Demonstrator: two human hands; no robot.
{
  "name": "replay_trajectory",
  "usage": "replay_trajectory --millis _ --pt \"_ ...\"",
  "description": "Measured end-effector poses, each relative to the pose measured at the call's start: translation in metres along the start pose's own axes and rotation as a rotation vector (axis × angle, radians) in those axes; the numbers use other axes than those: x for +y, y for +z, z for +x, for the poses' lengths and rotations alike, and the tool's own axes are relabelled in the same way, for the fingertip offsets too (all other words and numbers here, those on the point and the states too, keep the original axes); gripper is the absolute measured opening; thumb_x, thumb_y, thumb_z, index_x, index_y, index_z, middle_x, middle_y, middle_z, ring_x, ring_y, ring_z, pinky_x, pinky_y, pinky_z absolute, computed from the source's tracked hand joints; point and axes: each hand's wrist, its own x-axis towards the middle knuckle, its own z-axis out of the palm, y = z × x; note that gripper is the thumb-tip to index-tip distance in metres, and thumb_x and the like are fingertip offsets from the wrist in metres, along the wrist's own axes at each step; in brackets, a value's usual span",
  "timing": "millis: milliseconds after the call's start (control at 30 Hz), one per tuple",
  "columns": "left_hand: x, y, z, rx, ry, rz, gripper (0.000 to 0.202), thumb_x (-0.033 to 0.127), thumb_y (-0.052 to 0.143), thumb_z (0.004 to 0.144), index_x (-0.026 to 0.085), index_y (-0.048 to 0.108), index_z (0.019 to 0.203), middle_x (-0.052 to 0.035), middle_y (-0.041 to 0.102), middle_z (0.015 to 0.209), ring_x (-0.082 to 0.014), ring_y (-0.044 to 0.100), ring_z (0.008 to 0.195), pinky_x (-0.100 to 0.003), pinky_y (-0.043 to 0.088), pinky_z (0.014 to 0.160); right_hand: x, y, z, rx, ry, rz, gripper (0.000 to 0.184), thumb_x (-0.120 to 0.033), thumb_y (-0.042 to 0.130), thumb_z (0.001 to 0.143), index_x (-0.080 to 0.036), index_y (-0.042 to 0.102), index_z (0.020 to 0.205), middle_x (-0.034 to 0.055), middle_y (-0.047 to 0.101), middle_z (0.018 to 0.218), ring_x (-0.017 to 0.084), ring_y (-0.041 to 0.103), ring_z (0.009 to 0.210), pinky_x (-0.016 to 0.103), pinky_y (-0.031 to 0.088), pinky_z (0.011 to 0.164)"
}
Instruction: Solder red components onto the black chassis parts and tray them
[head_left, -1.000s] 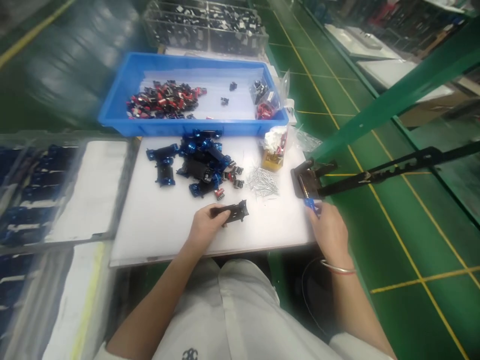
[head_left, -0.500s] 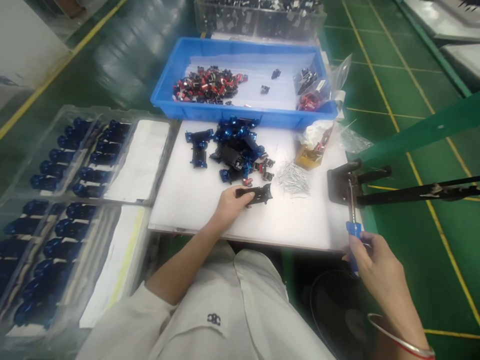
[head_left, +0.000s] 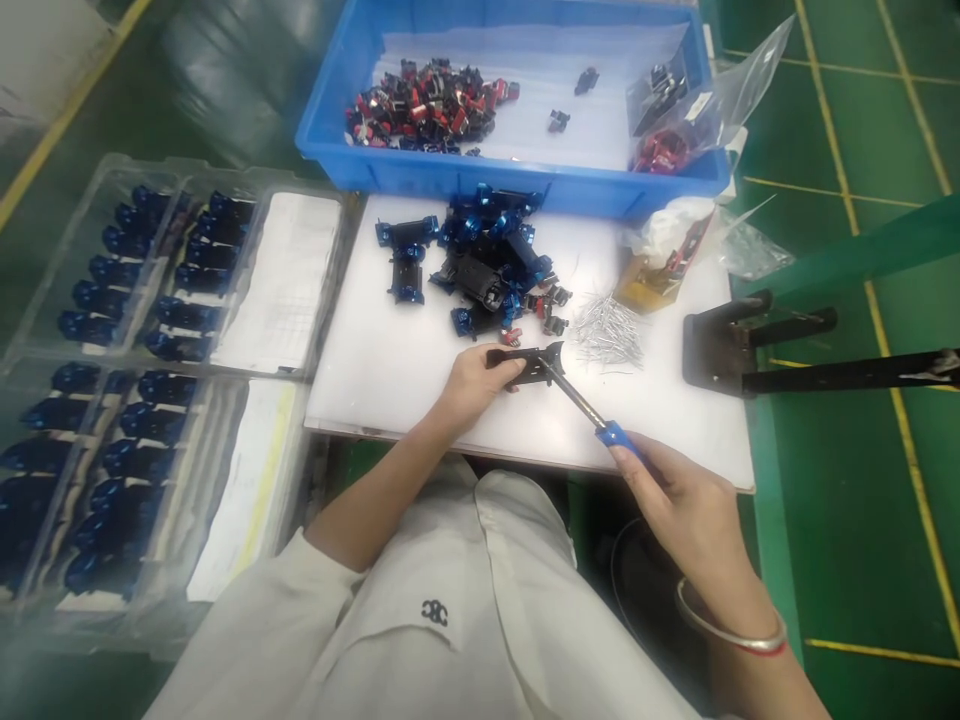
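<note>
My left hand [head_left: 478,385] is closed around the left end of a black plastic part [head_left: 536,365], holding it low over the white tabletop [head_left: 360,380]. A screwdriver [head_left: 581,402] with a blue handle is gripped in my right hand [head_left: 679,500]. Its tip meets the right half of the black part; whether it sits in a hole I cannot tell. Just beyond my left hand lies a heap of blue and black parts [head_left: 480,280], with small red and black pieces [head_left: 553,300] at its right side. Thin silvery pins [head_left: 609,332] are piled to the right.
A blue bin [head_left: 450,175] with red and black pieces stands at the back. To its front right is a small open box [head_left: 652,285]. Clear trays [head_left: 195,370] of blue-black parts are on the left. A black metal stand [head_left: 720,350] is beside the table's right edge.
My right hand has brought the screwdriver leftward from beyond the table's right edge onto the black part. My left hand keeps its hold. The whole view has shifted somewhat.
</note>
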Motion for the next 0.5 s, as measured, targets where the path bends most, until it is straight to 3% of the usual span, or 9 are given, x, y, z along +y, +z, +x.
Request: replay_trajectory --millis 500 --pt "-0.0053 -0.0015 0.0034 -0.033 0.015 -0.01 0.01 0.022 0.071 0.073 0.013 0.07 0.077 -0.0003 0.066 0.069 -0.0087 0.056 0.057 -0.022 0.049 0.054 -0.0011 0.0039 0.0035 -0.041 -0.06 -0.082 0.047 -0.06 0.049 0.096 -0.022 0.076 0.101 0.0066 0.076 0.089 0.027 0.073 0.075 0.036 0.058 0.068"
